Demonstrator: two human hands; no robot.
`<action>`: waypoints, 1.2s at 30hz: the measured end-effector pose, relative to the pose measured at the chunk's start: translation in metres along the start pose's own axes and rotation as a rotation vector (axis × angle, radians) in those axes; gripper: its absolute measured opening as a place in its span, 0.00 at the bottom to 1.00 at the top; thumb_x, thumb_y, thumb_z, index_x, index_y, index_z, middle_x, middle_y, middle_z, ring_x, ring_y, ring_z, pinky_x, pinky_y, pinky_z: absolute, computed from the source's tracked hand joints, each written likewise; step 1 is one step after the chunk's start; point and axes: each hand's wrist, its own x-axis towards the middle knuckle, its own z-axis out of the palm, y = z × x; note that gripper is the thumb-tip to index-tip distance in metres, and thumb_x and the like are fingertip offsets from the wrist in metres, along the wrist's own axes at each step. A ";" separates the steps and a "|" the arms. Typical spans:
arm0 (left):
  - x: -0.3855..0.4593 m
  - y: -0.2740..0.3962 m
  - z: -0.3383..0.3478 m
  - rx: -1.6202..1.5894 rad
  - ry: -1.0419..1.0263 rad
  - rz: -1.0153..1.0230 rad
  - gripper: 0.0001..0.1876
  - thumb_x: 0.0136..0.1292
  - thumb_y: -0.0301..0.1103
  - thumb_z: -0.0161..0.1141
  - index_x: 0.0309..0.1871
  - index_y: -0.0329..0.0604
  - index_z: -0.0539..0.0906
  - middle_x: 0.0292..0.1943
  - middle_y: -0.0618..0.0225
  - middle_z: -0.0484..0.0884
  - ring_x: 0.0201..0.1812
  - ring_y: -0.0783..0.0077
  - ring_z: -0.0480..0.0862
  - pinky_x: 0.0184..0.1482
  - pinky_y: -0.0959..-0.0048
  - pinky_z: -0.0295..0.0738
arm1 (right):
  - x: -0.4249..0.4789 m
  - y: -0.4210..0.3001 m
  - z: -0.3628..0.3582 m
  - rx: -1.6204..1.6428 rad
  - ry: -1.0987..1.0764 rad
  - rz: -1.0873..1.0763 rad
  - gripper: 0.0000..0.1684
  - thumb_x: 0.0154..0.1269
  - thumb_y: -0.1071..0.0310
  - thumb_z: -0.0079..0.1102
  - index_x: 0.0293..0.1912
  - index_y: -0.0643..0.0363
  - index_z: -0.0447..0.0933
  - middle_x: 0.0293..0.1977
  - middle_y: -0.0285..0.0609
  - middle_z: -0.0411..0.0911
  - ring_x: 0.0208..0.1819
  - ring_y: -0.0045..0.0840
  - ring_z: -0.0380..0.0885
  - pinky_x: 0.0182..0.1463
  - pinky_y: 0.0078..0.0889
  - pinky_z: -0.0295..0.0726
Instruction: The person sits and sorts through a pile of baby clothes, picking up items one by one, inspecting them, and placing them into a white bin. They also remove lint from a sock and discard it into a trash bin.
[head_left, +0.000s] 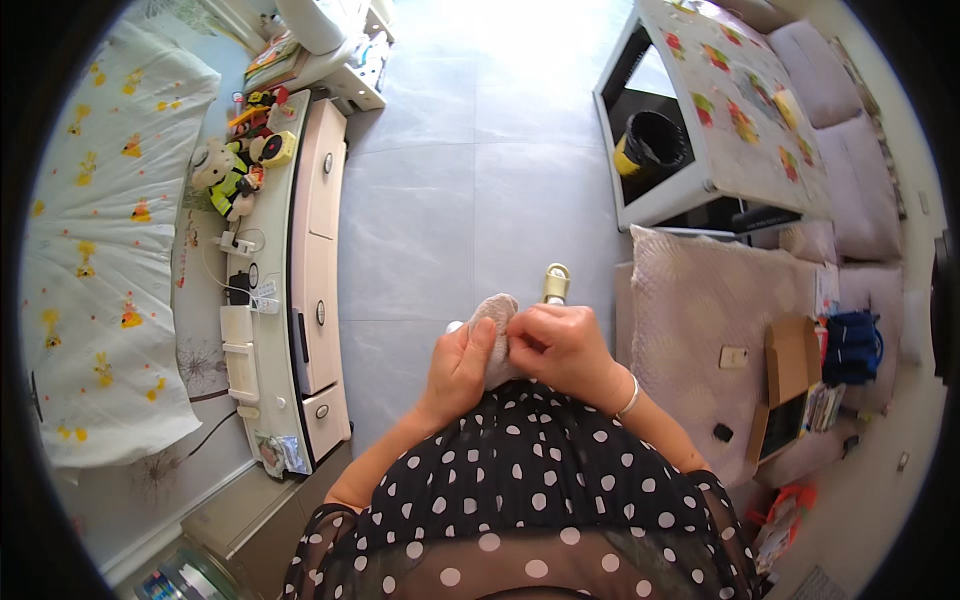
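A light beige, fuzzy fabric item (498, 311), its exact kind unclear, is held upright in front of my dotted black dress. My left hand (459, 369) grips it from the left, with the thumb lying along its face. At its right edge, my right hand (559, 346) pinches with curled fingers; what lies between those fingertips is hidden. A bracelet circles my right wrist. Just beyond my right hand, a yellow-green slipper (556, 282) shows on the floor. A small white piece peeks out behind my left hand.
On the left, a long cabinet (322, 247) carries a plush toy (219, 176), a power strip and cables. To the right stand a table with a floral cover (720, 90), a lined bin (654, 142) and a sofa (690, 337) bearing a cardboard box (793, 356). Grey tiles lie ahead.
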 end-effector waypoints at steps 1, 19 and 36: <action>0.009 0.005 0.007 -0.062 0.043 -0.010 0.21 0.72 0.44 0.43 0.37 0.34 0.78 0.28 0.75 0.77 0.30 0.85 0.71 0.33 0.82 0.67 | 0.010 0.013 -0.006 0.072 0.038 0.014 0.03 0.48 0.79 0.58 0.26 0.62 0.75 0.17 0.40 0.72 0.17 0.22 0.71 0.22 0.22 0.70; 0.220 0.068 0.123 -0.083 0.247 -0.166 0.20 0.72 0.44 0.44 0.38 0.35 0.78 0.30 0.74 0.77 0.32 0.85 0.71 0.34 0.83 0.67 | 0.156 0.156 -0.159 0.377 -0.115 0.082 0.02 0.51 0.76 0.63 0.28 0.60 0.79 0.20 0.38 0.78 0.17 0.19 0.74 0.23 0.19 0.72; 0.458 0.125 0.037 -0.122 -0.218 -0.219 0.20 0.72 0.43 0.45 0.38 0.34 0.79 0.29 0.77 0.76 0.31 0.87 0.70 0.34 0.85 0.66 | 0.330 0.217 -0.168 0.155 0.392 0.432 0.02 0.48 0.78 0.60 0.25 0.62 0.76 0.17 0.37 0.72 0.16 0.15 0.70 0.21 0.19 0.68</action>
